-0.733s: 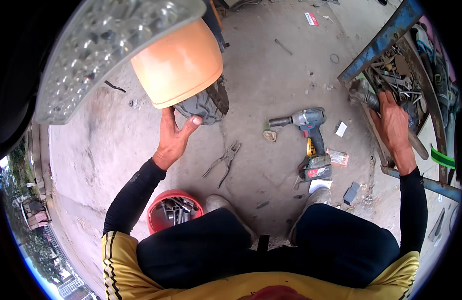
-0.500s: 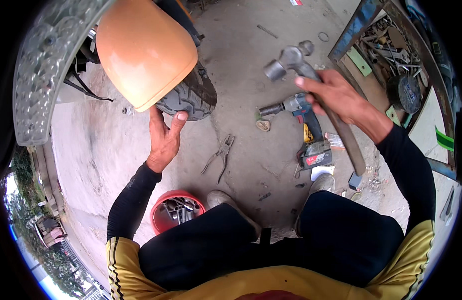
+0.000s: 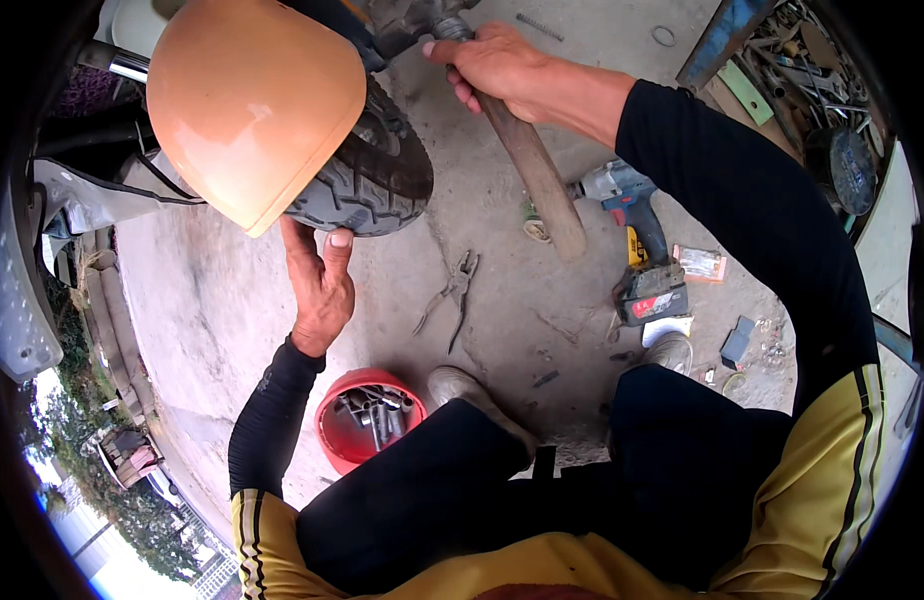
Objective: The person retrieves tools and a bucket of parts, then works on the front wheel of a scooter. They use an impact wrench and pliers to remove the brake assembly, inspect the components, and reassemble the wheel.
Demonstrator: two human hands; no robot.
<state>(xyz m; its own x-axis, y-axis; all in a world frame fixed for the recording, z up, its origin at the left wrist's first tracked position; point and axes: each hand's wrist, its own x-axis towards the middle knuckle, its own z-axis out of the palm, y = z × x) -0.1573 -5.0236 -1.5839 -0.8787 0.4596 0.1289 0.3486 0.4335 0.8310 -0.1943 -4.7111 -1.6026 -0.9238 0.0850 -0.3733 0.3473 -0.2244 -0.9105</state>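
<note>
My right hand (image 3: 504, 72) is wrapped round the upper part of a hammer (image 3: 542, 185). The wooden handle slants down toward me, and the metal head is at the top beside the wheel's fork area, partly cut off by the frame edge. An orange mudguard (image 3: 257, 105) covers a black treaded tyre (image 3: 377, 185) at upper left. Low on that tyre, my left hand (image 3: 322, 300) grips with the thumb against the tread; its fingers reach up behind the mudguard's edge and are partly hidden.
Pliers (image 3: 450, 298) lie on the concrete floor, with a cordless impact wrench (image 3: 637, 225) to their right. A red bucket (image 3: 327, 425) of sockets stands by my left leg. At upper right, a metal-framed box holds assorted tools and a round black tin (image 3: 842, 170).
My right hand has carried the hammer up and left, its head now beside the wheel's upper side. My left hand stays at the tyre. The view has shifted slightly.
</note>
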